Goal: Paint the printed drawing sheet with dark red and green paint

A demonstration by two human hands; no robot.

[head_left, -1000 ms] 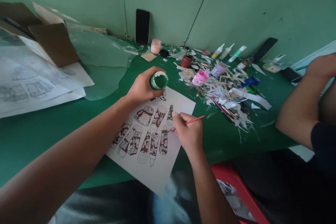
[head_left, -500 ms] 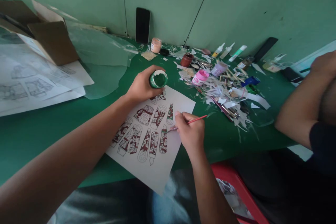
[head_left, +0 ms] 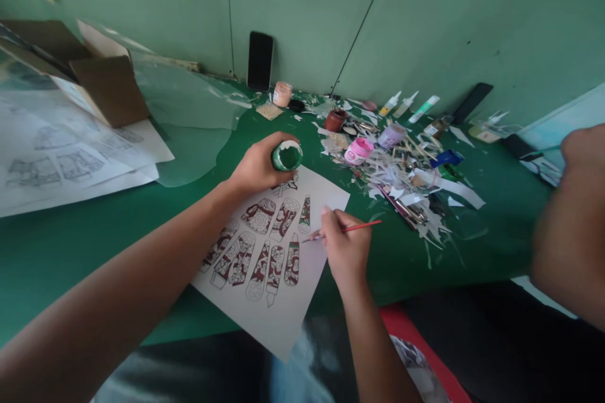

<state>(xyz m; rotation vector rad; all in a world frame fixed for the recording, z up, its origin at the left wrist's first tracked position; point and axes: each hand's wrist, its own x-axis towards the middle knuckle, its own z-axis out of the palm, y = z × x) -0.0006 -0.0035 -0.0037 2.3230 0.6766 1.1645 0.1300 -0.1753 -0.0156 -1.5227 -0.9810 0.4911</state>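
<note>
My left hand (head_left: pixel 259 164) is wrapped round a small jar of green paint (head_left: pixel 287 156), its mouth tipped toward me over the top of the paper. In my right hand (head_left: pixel 347 242) is a thin red paintbrush (head_left: pixel 362 225), pinched between thumb and fingers. Its tip is close to the right side of the sheet, near a narrow printed shape; whether it touches the paper I cannot tell. The white sheet (head_left: pixel 269 324) carries several outlined patterned shapes, many partly filled in dark red, with some green on two at the right.
Jars of pink (head_left: pixel 359 151), lilac (head_left: pixel 391 136), dark red (head_left: pixel 335 119) and peach paint (head_left: pixel 282 94) stand behind paper scraps (head_left: pixel 378 171). A phone (head_left: pixel 259 61) leans on the wall. Left are a cardboard box (head_left: pixel 111 91) and drawings (head_left: pixel 75 167). Another person's arm (head_left: pixel 574 227) is at right.
The brush tip has drawn slightly away from the narrow shape at the right. My left hand keeps hold of the jar. The other person's arm has moved, and the view has tilted up a little.
</note>
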